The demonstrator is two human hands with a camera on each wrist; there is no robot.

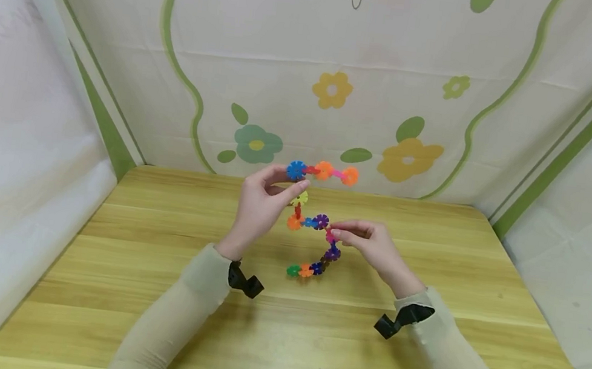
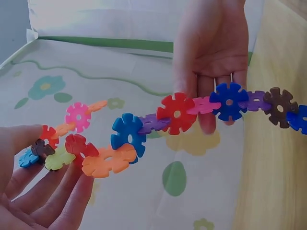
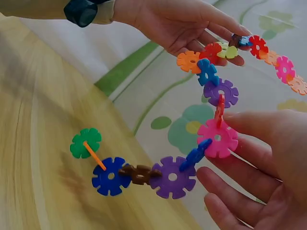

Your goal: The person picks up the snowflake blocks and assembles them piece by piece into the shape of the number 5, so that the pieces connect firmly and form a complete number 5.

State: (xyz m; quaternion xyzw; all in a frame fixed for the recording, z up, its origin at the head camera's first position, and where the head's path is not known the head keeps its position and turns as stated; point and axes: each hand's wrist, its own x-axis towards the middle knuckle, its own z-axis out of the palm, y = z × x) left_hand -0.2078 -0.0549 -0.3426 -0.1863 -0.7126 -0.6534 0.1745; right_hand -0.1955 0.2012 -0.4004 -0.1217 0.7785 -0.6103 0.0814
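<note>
A chain of interlocked snowflake discs (image 1: 294,222) in several colours is held up above the table in a curve like an S or a 5. My left hand (image 1: 263,202) pinches its upper part between thumb and fingers, around a brown disc (image 2: 42,147) beside a blue one. Lower down, my right hand (image 1: 373,247) pinches the chain at a pink disc (image 3: 218,138) and the red one joined to it. The free lower end carries a green disc (image 3: 86,143); the upper end finishes in an orange disc (image 1: 350,176).
Below the hands lies a wooden table (image 1: 321,346). A white cloth (image 1: 378,41) with printed flowers and leaves stands behind it, and pale cloth walls rise on both sides. Each wrist wears a black camera mount (image 1: 246,280).
</note>
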